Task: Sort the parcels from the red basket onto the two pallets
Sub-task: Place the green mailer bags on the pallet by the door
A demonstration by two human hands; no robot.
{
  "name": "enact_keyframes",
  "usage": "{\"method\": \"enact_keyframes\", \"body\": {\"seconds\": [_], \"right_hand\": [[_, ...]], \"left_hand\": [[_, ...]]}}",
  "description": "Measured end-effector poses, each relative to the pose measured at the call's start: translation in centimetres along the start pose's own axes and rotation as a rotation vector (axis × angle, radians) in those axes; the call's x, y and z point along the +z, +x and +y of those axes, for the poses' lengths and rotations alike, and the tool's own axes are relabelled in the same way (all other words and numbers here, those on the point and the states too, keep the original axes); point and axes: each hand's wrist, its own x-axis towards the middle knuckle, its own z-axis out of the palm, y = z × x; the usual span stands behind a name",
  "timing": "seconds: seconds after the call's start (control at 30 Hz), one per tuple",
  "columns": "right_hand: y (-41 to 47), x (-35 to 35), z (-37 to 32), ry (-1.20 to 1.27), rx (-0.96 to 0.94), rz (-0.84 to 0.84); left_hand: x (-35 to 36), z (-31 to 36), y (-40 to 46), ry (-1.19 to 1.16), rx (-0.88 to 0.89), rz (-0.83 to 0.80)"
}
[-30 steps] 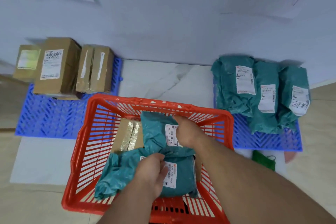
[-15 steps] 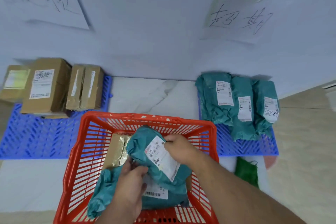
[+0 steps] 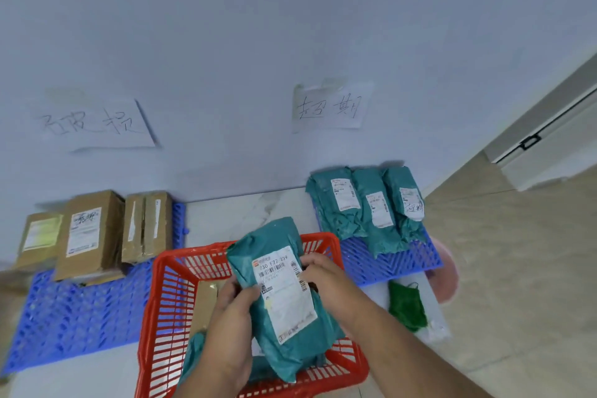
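Note:
A teal bag parcel [image 3: 277, 317] with a white label is raised above the red basket [image 3: 161, 310], label facing me. My left hand [image 3: 231, 333] grips its left edge and my right hand [image 3: 326, 278] grips its right edge. Inside the basket lie a brown taped box [image 3: 206, 300] and another teal parcel [image 3: 193, 355], mostly hidden by my arm. The left blue pallet [image 3: 74, 310] carries three cardboard boxes [image 3: 93, 236]. The right blue pallet [image 3: 387, 262] carries three teal parcels [image 3: 365, 203].
Two handwritten paper signs hang on the wall, one [image 3: 93, 123] above the left pallet and one [image 3: 329, 107] above the right. A green face mask [image 3: 407, 307] lies on the floor right of the basket. A white door frame [image 3: 549, 126] stands at the right.
Both hands lifted the teal parcel out of the basket and turned its label up toward me. The camera tilted upward, showing more wall.

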Motion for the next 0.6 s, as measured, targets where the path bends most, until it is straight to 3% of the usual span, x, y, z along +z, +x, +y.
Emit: {"method": "enact_keyframes", "body": {"seconds": [0.3,0.6], "right_hand": [[-4.4,-6.0,-0.8,0.1,-0.032,0.178],[0.6,-14.2,-1.3,0.101,-0.035,0.211]], "left_hand": [[6.2,1.3,-2.0,0.097,0.023,-0.134],[14.8,0.5,2.2,0.262,-0.07,-0.167]]}}
